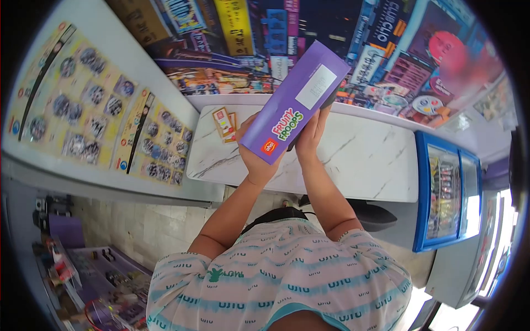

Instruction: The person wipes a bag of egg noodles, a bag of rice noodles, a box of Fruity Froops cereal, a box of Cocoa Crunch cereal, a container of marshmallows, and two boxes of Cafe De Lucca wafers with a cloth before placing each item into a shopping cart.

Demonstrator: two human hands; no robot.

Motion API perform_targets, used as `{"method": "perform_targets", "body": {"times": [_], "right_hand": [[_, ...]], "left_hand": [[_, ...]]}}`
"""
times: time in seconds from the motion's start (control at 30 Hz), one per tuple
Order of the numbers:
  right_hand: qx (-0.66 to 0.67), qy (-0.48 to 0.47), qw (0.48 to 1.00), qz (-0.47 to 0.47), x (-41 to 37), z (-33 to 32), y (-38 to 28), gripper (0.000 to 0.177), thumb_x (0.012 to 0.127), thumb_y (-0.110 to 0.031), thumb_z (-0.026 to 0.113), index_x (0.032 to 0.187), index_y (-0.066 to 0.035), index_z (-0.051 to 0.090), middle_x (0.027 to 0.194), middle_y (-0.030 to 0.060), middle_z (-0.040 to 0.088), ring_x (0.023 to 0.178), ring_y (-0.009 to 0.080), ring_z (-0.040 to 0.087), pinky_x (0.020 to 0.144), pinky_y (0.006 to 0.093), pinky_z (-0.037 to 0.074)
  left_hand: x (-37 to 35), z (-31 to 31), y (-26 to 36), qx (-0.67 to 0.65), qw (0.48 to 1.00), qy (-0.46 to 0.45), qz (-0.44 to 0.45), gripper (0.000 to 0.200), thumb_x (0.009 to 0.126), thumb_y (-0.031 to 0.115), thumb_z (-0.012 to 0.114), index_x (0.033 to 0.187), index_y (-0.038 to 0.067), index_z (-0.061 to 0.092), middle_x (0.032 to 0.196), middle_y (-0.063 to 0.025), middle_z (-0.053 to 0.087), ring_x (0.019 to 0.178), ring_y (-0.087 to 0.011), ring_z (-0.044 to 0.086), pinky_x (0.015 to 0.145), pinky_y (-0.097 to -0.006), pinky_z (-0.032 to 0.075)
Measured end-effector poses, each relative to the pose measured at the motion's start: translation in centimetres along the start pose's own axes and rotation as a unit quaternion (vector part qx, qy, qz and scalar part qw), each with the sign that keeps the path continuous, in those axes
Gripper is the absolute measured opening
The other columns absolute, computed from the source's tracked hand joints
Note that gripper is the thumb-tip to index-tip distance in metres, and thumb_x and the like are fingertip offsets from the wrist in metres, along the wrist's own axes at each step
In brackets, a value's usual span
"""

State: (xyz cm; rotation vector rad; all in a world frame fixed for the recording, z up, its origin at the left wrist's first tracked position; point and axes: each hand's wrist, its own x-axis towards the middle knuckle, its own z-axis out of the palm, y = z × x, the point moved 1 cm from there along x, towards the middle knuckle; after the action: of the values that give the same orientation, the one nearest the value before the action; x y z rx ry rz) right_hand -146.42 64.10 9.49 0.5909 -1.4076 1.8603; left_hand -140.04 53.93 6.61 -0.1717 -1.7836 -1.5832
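Observation:
A purple cereal box (pixel 281 105) marked "Fruity Froops" is tilted in front of me, above the white marble-patterned table (pixel 364 154). My left hand (pixel 257 164) grips its lower left part, with most of the fingers hidden behind the box. Along the right side, my right hand (pixel 308 137) is closed against the box, its fingers pointing up. A dark strip shows between that hand and the purple face; I cannot make out what it is. Small yellow-and-red packets or cards (pixel 224 124) lie on the table, just left of the box.
Colourful posters (pixel 243 33) cover the wall behind the table. To the left stands a white panel (pixel 83 105) with pictured sheets. A blue-framed glass-door cooler (pixel 422 193) stands at the table's right end. A dark seat (pixel 375 215) is below the table's front edge.

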Motion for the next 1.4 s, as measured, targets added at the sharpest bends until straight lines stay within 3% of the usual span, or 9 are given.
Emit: {"method": "perform_targets", "body": {"times": [0.27,0.57,0.73,0.8,0.97,1.17,1.23,1.27,1.4], "right_hand": [[0.064,-0.031,0.991,0.109,-4.7,5.6,-1.4,0.051,0.1,-0.024,0.031,0.141,0.004,0.02,0.145,0.0158,0.023,0.132,0.0216,0.025,0.108,0.0322,0.019],[0.095,-0.113,0.983,0.112,-11.5,13.0,-9.6,0.054,0.1,-0.028,0.028,0.141,0.005,0.018,0.144,0.0163,0.023,0.131,0.0224,0.027,0.107,0.0323,0.021],[0.204,-0.204,0.955,0.073,-17.8,16.9,-14.9,0.056,0.097,-0.03,0.034,0.137,0.008,0.023,0.146,0.0189,0.018,0.136,0.03,0.018,0.11,0.0373,0.011],[0.223,-0.213,0.938,0.158,-21.5,18.0,-16.3,0.06,0.097,-0.032,0.035,0.139,0.008,0.019,0.149,0.02,0.012,0.138,0.0309,0.013,0.11,0.038,0.009],[0.234,-0.266,0.934,0.037,-26.6,20.8,-21.7,0.062,0.096,-0.033,0.036,0.14,0.007,0.019,0.15,0.0223,0.009,0.14,0.033,0.008,0.111,0.0414,0.007],[0.252,-0.281,0.909,0.176,-35.6,26.7,-20.4,0.058,0.097,-0.035,0.037,0.138,0.005,0.026,0.145,0.0235,0.022,0.135,0.0319,0.022,0.109,0.038,0.017],[0.377,-0.304,0.705,0.518,-39.4,28.6,-20.4,0.057,0.097,-0.04,0.039,0.136,0.001,0.031,0.138,0.0179,0.035,0.127,0.027,0.036,0.105,0.0376,0.027],[0.384,-0.322,0.69,0.521,-41.4,29.1,-21.7,0.057,0.097,-0.04,0.039,0.136,0.001,0.031,0.138,0.0179,0.035,0.127,0.027,0.036,0.105,0.0376,0.027],[0.461,-0.376,0.386,0.705,-49.1,27.3,-29.0,0.055,0.095,-0.046,0.04,0.135,-0.009,0.036,0.13,0.0084,0.045,0.117,0.022,0.046,0.101,0.0392,0.035]], "left_hand": [[-1.5,-6.2,2.3,-0.007,0.993,0.104,0.055,0.071,0.061,0.004,0.081,0.118,-0.002,0.039,0.121,-0.0167,0.046,0.109,-0.0235,0.051,0.094,-0.0346,0.041],[-5.3,-16.3,9.3,0.187,0.966,0.128,0.124,0.063,0.068,0.003,0.076,0.118,-0.001,0.038,0.122,-0.0186,0.046,0.113,-0.0277,0.049,0.096,-0.0367,0.04],[-9.3,-22.5,12.7,0.279,0.917,0.24,0.155,0.05,0.065,0.002,0.072,0.11,-0.002,0.052,0.1,-0.0103,0.055,0.093,-0.0216,0.054,0.085,-0.0338,0.039],[-10.9,-25.2,14.9,0.316,0.904,0.237,0.167,0.052,0.066,0.007,0.075,0.11,-0.002,0.051,0.105,-0.0127,0.055,0.098,-0.024,0.055,0.086,-0.0332,0.041],[-16.4,-30.7,19.3,0.372,0.882,0.239,0.165,0.058,0.067,0.01,0.08,0.113,-0.002,0.046,0.11,-0.0142,0.054,0.096,-0.0242,0.058,0.083,-0.0335,0.045],[-23.0,-35.6,24.9,0.077,0.887,0.455,0.0,0.063,0.066,-0.002,0.078,0.114,0.0,0.037,0.107,-0.0115,0.054,0.092,-0.019,0.059,0.08,-0.0306,0.049],[-25.8,-38.2,26.2,0.186,0.856,0.482,0.007,0.059,0.067,-0.003,0.077,0.113,-0.001,0.04,0.107,-0.0111,0.055,0.095,-0.0187,0.059,0.082,-0.0289,0.05],[-26.9,-39.3,26.9,0.197,0.844,0.499,0.013,0.059,0.067,-0.003,0.077,0.113,-0.001,0.04,0.107,-0.0111,0.055,0.095,-0.0187,0.059,0.082,-0.0289,0.05],[-33.4,-44.9,30.1,0.188,0.779,0.593,0.074,0.055,0.067,-0.005,0.073,0.114,-0.002,0.044,0.105,-0.0115,0.058,0.094,-0.0183,0.06,0.081,-0.0312,0.05]]}}
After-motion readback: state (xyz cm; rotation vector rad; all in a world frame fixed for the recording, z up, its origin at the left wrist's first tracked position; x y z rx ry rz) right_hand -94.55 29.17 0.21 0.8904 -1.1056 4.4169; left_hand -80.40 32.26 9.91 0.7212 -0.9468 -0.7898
